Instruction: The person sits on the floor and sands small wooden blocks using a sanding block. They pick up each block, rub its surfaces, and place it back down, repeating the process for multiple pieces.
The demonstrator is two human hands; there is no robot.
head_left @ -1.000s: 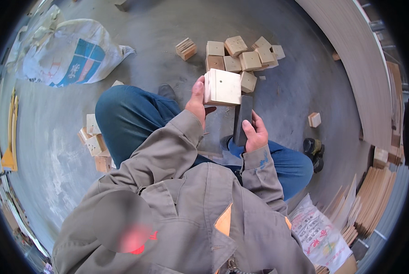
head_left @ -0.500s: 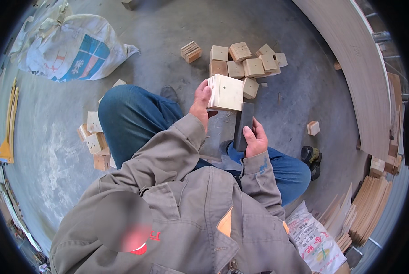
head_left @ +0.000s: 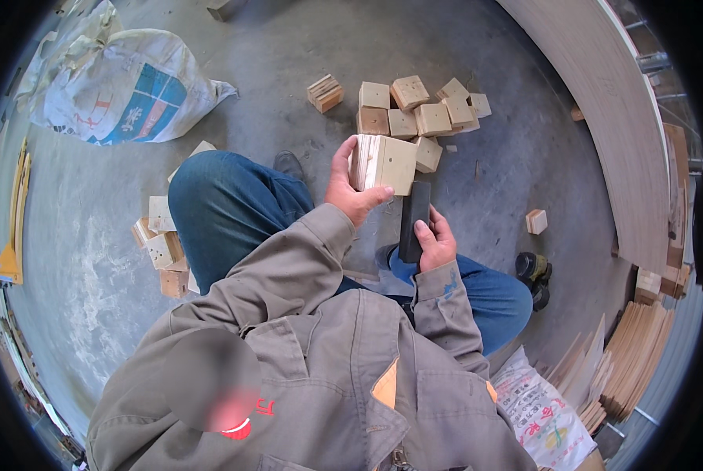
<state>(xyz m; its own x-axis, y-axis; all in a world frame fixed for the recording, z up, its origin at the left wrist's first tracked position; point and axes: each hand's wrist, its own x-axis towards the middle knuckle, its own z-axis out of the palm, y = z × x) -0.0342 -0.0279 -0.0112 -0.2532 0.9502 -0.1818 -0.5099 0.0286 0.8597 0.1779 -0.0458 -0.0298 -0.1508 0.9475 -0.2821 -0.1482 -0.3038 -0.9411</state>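
Observation:
My left hand (head_left: 351, 188) grips a squarish block of layered plywood (head_left: 395, 166), fingers at its far left side and thumb along the near edge. A small dark hole marks the block's pale face; its layered side shows on the left. My right hand (head_left: 436, 239) is closed round a long dark grey bar (head_left: 415, 224), which stands up with its far end close by the block's lower right corner. Whether bar and block touch I cannot tell. Beyond the block lies a pile of similar wooden blocks (head_left: 432, 119) on the concrete floor.
More blocks (head_left: 163, 245) lie left of my bent knee. A white woven sack (head_left: 116, 86) rests at the far left. A yellow-green and black power tool (head_left: 533, 276) and a single block (head_left: 537, 221) are at the right. Stacked wood strips (head_left: 638, 357) and a bag (head_left: 541, 408) fill the lower right.
The plywood block has turned in my left hand, so more of its layered side shows. My left thumb now lies along its near edge. The bar has shifted slightly left and nearer.

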